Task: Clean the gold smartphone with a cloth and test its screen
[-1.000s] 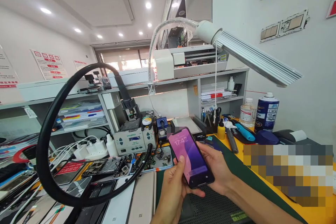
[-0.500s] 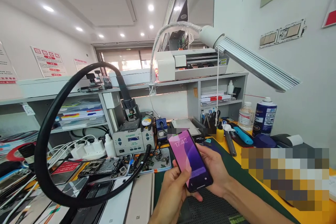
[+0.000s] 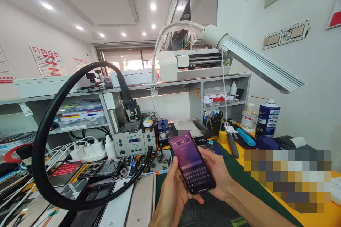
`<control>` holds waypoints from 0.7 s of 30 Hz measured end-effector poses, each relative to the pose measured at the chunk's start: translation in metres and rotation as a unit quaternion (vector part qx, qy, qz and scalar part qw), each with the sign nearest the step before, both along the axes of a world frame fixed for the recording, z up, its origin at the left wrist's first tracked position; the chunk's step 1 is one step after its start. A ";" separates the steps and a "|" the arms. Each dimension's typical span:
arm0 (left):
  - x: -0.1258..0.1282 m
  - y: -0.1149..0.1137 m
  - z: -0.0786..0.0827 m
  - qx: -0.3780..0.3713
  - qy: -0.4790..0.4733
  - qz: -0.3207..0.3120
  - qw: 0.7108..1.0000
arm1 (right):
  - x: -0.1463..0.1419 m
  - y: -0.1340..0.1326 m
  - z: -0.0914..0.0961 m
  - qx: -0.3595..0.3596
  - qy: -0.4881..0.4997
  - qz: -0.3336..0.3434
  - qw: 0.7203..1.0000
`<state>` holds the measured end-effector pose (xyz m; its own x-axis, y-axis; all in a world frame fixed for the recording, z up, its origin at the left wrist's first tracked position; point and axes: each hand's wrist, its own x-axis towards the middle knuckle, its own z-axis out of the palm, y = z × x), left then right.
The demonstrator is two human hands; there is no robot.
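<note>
A dark smartphone (image 3: 191, 163) with a lit purple screen showing icons and an on-screen keyboard is held above the bench's dark green mat (image 3: 239, 173). My right hand (image 3: 220, 173) cradles it from behind and the right, fingers curled round its edge. My left hand (image 3: 170, 195) grips the phone's lower left side, thumb resting along that edge. Both forearms come in from the bottom of the view.
A thick black hose (image 3: 53, 142) loops from a soldering station (image 3: 131, 140) at left. Several phones and boards (image 3: 106, 170) lie below it. A desk lamp (image 3: 255, 64) hangs overhead. Bottles (image 3: 268, 117) and tools (image 3: 246, 136) stand at right, shelves (image 3: 202, 88) behind.
The phone's screen went from a lock screen with a clock to a page with icons and a keyboard. My left thumb slid off the screen to the phone's left edge.
</note>
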<state>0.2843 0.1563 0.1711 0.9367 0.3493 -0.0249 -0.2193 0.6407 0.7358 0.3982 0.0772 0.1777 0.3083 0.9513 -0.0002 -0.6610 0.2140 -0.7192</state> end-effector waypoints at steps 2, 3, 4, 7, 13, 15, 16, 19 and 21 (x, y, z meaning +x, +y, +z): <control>0.003 0.001 -0.005 0.001 0.013 0.004 1.000 | -0.001 0.002 -0.002 -0.010 -0.037 0.022 0.999; 0.005 0.001 -0.008 0.006 0.013 0.013 1.000 | -0.002 0.003 -0.003 -0.012 -0.066 0.021 0.998; 0.006 0.001 -0.011 0.014 0.011 0.026 0.999 | -0.003 0.004 -0.003 -0.014 -0.098 0.003 0.995; 0.006 0.001 -0.018 0.039 0.030 0.067 0.997 | -0.007 0.007 -0.002 -0.018 -0.209 -0.109 0.972; -0.008 0.003 -0.005 -0.060 0.014 -0.090 0.994 | -0.008 0.002 0.010 -0.011 -0.297 -0.144 0.944; -0.011 0.004 0.001 -0.075 -0.017 -0.104 0.992 | -0.006 -0.002 0.013 -0.007 -0.328 -0.153 0.932; -0.012 0.005 0.003 -0.080 -0.025 -0.110 0.990 | -0.005 -0.004 0.013 -0.005 -0.347 -0.160 0.924; -0.011 0.008 0.003 -0.098 -0.035 -0.115 0.988 | -0.002 -0.009 0.012 0.004 -0.400 -0.184 0.898; -0.010 0.009 0.001 -0.104 -0.039 -0.104 0.988 | 0.000 -0.010 0.011 0.012 -0.422 -0.192 0.886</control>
<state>0.2744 0.1655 0.1720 0.9897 0.1432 -0.0016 -0.1168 0.8136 0.5695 0.3978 0.0667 0.1888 0.4890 0.7734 0.4034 0.2352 0.3284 -0.9148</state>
